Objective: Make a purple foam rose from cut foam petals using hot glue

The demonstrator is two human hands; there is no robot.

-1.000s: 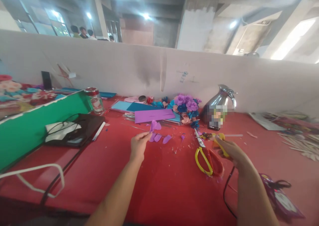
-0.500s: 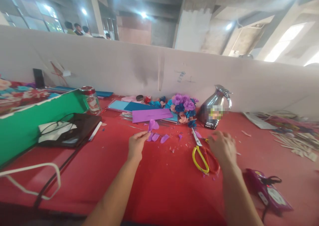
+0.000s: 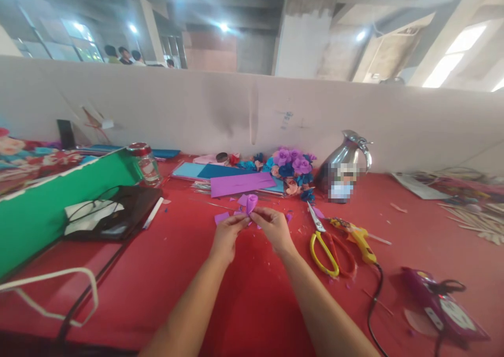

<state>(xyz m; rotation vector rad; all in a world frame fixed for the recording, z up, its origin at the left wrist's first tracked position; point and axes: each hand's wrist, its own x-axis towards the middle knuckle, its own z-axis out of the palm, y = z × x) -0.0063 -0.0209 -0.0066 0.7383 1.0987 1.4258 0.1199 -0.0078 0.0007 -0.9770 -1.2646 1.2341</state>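
A small purple paper flower (image 3: 251,203) is pinched between both hands over the red table (image 3: 260,294). My left hand (image 3: 228,236) closes on its base from the left, and my right hand (image 3: 274,228) grips it from the right, fingertips nearly touching. Loose purple petals (image 3: 221,218) lie just behind my left hand. Beyond them rests a purple paper sheet (image 3: 240,184) on blue sheets. Scissors with yellow and red handles (image 3: 323,247) lie to the right of my right hand, beside a yellow glue gun (image 3: 362,244) with a black cord.
Purple, blue and pink paper flowers (image 3: 293,168) stand at the back, beside a metal jug (image 3: 342,163). At the left are a lidded glass jar (image 3: 146,167), a green board (image 3: 71,205) and a dark pouch (image 3: 137,210). A purple device (image 3: 444,304) lies at right.
My right hand has come left from the glue gun, now uncovered, to the purple flower. My left hand has moved slightly right with the flower. The view has shifted slightly.
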